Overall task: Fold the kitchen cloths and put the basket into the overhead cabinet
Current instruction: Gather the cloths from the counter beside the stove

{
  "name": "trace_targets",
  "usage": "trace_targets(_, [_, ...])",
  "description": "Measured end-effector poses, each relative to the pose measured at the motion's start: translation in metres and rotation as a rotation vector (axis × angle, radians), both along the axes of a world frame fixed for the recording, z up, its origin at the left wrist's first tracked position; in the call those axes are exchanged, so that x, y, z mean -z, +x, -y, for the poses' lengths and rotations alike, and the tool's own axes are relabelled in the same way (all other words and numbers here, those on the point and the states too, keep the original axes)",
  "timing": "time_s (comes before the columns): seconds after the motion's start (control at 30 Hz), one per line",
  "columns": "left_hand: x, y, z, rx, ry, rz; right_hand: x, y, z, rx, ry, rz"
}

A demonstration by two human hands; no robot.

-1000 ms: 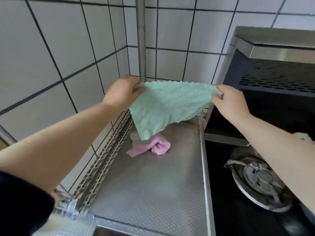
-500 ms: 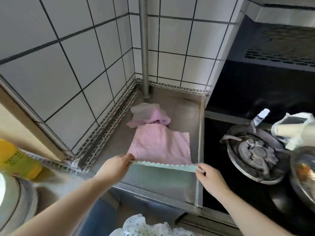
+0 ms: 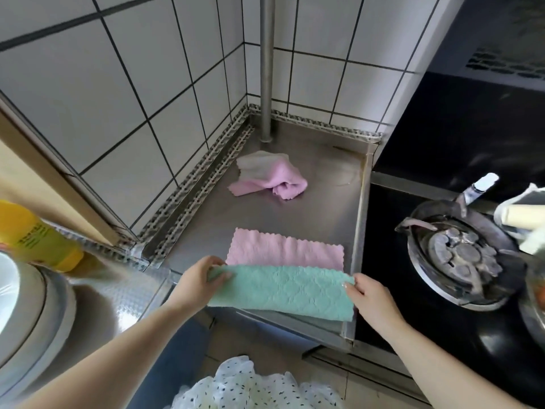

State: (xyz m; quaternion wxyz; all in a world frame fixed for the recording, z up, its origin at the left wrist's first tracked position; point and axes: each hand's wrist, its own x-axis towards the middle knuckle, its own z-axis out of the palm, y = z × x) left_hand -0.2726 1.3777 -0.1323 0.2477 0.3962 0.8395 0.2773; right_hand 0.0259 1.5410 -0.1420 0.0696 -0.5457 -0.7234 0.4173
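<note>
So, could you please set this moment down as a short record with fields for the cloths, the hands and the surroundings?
cloth in hand: two-sided cloth, green face folded up over its pink face, at the near edge of the steel counter
left hand: pinches the cloth's left end
right hand: pinches the cloth's right end
other cloth: crumpled pink cloth, further back near the steel pole
right of counter: gas burner
left of counter: yellow bottle
basket: not in view
</note>
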Motion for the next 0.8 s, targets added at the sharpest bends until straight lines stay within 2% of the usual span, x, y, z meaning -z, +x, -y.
trace_targets(0.13, [0.004,-0.014,-0.019,-0.232,0.103,0.391,0.000,-0.015,-0.017,0.108,0.008,-0.053])
trace_targets(0.2, [0.008,-0.022,-0.030,-0.262,0.114,0.475,-0.003,-0.024,-0.023,0.125,0.019,-0.048])
trace_targets(0.57, [0.038,-0.047,-0.087,-0.291,0.058,0.447,0.015,-0.055,-0.054,0.214,0.024,0.134])
trace_targets(0.8, [0.044,-0.050,-0.099,-0.264,0.018,0.410,0.015,-0.057,-0.056,0.264,-0.002,0.161])
